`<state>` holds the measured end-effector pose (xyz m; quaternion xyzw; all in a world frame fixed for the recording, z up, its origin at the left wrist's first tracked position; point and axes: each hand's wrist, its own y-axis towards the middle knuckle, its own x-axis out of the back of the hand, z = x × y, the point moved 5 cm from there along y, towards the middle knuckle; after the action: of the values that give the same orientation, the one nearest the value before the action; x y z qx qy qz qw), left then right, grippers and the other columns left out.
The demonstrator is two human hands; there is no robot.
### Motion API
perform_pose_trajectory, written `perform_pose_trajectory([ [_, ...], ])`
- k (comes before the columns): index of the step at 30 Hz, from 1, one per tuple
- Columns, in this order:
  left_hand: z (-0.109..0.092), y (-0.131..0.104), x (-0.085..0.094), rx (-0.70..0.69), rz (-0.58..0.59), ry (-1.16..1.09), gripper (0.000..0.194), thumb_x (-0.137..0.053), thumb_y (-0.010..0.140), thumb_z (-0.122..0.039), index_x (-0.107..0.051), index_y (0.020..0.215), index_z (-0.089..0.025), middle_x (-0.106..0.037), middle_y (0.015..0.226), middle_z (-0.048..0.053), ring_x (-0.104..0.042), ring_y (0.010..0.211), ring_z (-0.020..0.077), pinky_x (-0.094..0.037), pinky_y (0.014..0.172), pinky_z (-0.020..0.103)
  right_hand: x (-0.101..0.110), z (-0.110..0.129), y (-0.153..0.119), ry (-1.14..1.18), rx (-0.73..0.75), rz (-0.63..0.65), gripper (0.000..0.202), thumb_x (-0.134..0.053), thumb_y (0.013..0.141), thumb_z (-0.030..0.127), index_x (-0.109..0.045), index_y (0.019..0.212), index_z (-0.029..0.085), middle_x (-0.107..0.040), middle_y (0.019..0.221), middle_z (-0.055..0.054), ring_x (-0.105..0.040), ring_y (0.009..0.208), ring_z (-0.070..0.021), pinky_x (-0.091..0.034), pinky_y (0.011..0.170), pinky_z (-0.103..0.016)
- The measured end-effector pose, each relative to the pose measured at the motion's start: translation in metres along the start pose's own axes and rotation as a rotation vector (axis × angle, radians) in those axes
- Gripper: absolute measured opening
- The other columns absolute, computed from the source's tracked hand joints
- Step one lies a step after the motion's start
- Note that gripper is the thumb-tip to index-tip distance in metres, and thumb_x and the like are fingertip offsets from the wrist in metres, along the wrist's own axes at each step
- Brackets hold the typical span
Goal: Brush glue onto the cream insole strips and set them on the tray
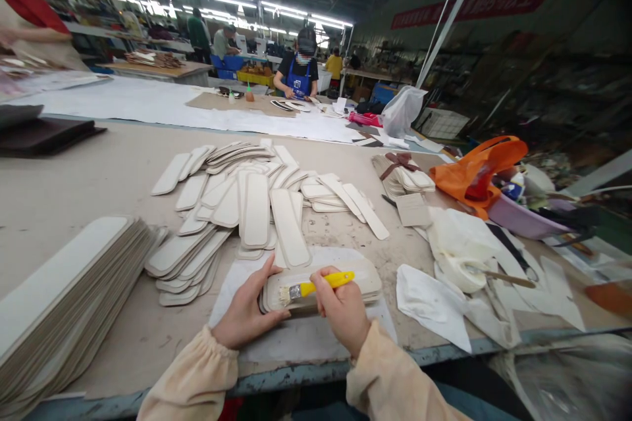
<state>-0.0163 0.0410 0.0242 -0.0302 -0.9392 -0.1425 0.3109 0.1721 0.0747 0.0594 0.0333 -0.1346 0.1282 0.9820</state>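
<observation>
In the head view my right hand [340,306] is closed around the yellow handle of a paintbrush [307,289]. Its bristles rest on the left part of the top piece in a small stack of pale, round-cornered strips [366,276]. My left hand [249,306] grips the left end of that stack, thumb along the near edge and fingers at the far side. Beneath the stack lies a white sheet [232,289]. Just beyond my hands is a loose heap of similar strips [255,210], some fanned over one another.
A tall leaning pile of larger pale pieces [64,276] stands at left. On the right are a tied bundle [407,174], crumpled white cloth [429,302], a white plastic-lined container [459,243], an orange bag [469,174] and a purple basin [523,217]. A co-worker [299,72] works across the table.
</observation>
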Motion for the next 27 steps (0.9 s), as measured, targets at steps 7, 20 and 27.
perform_pose_trajectory([
  [7, 0.000, -0.001, 0.001, -0.001, -0.001, 0.086, 0.093, -0.068, 0.075, -0.040, -0.011, 0.147, -0.025, -0.053, 0.128, 0.008, -0.051, 0.119, 0.0246, -0.039, 0.104, 0.041, 0.055, -0.003, -0.003, -0.147, -0.013, -0.072, 0.030, -0.046, 0.091, 0.045, -0.056, 0.080, 0.019, -0.046, 0.044, 0.006, -0.048, 0.044, -0.0126, -0.039, 0.051, -0.023],
  [20, 0.005, 0.000, 0.000, -0.002, -0.014, 0.181, 0.089, -0.066, 0.076, -0.045, -0.014, 0.146, -0.026, -0.055, 0.129, 0.007, -0.051, 0.121, 0.0250, -0.038, 0.106, 0.042, 0.148, 0.000, -0.015, -0.640, 0.070, -0.283, 0.041, -0.038, 0.093, 0.050, -0.060, 0.080, 0.018, -0.058, 0.053, 0.000, -0.058, 0.052, -0.0167, -0.039, 0.054, -0.025],
  [27, 0.007, 0.000, 0.000, 0.004, -0.018, 0.212, 0.090, -0.065, 0.075, -0.047, -0.013, 0.146, -0.026, -0.055, 0.129, 0.006, -0.052, 0.120, 0.0246, -0.040, 0.105, 0.039, 0.125, 0.033, -0.025, -0.933, 0.382, -0.365, 0.025, -0.042, 0.096, 0.032, -0.061, 0.090, 0.018, -0.067, 0.075, -0.004, -0.064, 0.067, -0.0165, -0.039, 0.062, -0.024],
])
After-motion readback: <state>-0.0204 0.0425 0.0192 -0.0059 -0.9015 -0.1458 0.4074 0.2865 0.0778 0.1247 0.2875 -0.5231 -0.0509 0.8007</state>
